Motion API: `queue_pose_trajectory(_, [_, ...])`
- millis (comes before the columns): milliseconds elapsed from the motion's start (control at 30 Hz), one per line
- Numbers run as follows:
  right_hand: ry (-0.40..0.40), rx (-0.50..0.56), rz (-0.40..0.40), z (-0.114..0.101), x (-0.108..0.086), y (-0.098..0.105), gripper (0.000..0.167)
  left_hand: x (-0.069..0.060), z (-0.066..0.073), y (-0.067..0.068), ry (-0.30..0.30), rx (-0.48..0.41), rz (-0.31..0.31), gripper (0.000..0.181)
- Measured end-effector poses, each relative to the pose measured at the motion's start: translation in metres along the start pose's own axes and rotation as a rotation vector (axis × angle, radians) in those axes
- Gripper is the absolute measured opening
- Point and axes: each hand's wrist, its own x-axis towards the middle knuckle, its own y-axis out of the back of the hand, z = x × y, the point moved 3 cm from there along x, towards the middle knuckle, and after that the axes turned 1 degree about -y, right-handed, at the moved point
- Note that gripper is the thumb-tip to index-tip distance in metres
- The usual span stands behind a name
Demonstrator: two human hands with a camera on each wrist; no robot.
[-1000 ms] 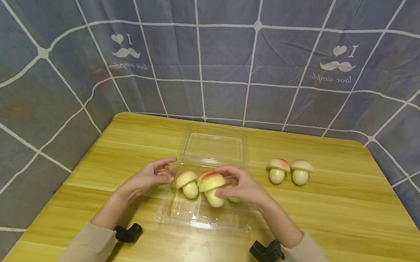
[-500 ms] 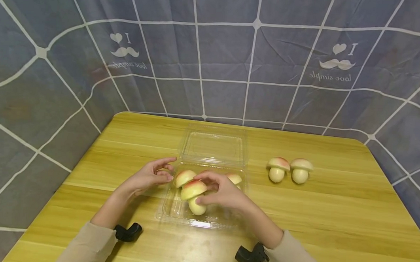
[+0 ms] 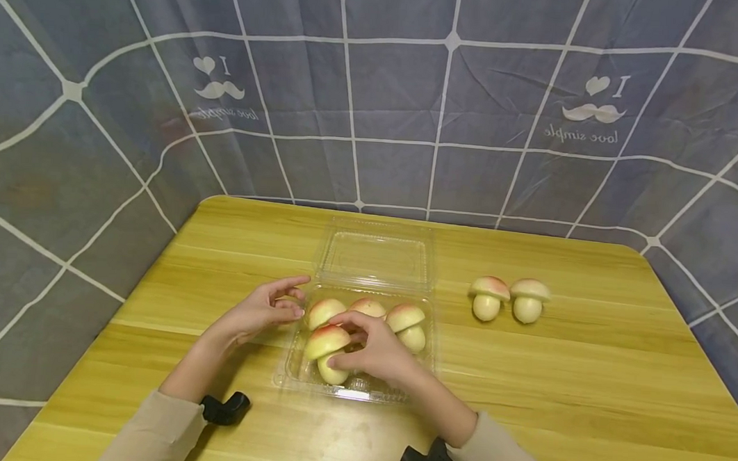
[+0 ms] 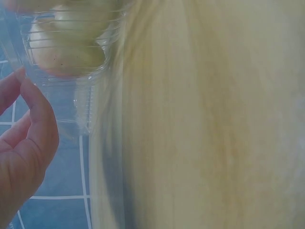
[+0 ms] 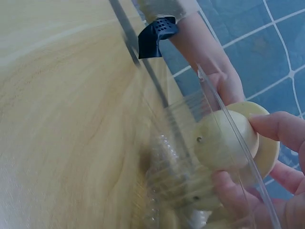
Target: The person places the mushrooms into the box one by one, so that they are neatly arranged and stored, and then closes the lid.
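Note:
A toy mushroom (image 3: 325, 342) with a red-tinged yellow cap is gripped by its stem in my right hand (image 3: 375, 349). It is over the front left part of a clear plastic clamshell box (image 3: 369, 395). Three more mushrooms sit in a row at the back of the box: a left one (image 3: 325, 310), a middle one (image 3: 368, 306) and a right one (image 3: 406, 318). My left hand (image 3: 263, 312) pinches the box's left edge; in the left wrist view its fingertips (image 4: 21, 74) meet at the rim. The right hand hides part of the box.
Two mushrooms stand side by side on the wooden table (image 3: 561, 380) to the right: one left (image 3: 488, 298), one right (image 3: 529, 300). The box's lid (image 3: 376, 259) lies folded open behind it. A grey curtain (image 3: 394, 106) hangs beyond the table.
My right hand has carried the mushroom leftward and toward the front of the box, uncovering the mushrooms at the back. The left hand has stayed in place.

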Motion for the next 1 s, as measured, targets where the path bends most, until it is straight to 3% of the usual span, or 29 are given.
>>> queue_pose_trajectory(167, [0.005,-0.036,0.038,0.001,0.001,-0.005,0.052,-0.001,-0.001,-0.001,0.004,0.004,0.003,0.069])
queue_pose_trajectory(367, [0.019,-0.156,0.075,0.000,0.000,-0.008,0.052,0.000,-0.001,0.000,0.008,0.004,0.001,0.069])
queue_pose_trajectory(600, [0.036,-0.202,0.102,0.000,0.003,-0.015,0.053,0.000,-0.001,0.000,-0.004,-0.003,-0.011,0.070])
queue_pose_trajectory(1000, [0.112,-0.324,0.140,0.002,0.003,-0.019,0.050,0.000,0.000,0.000,-0.014,-0.004,-0.008,0.070])
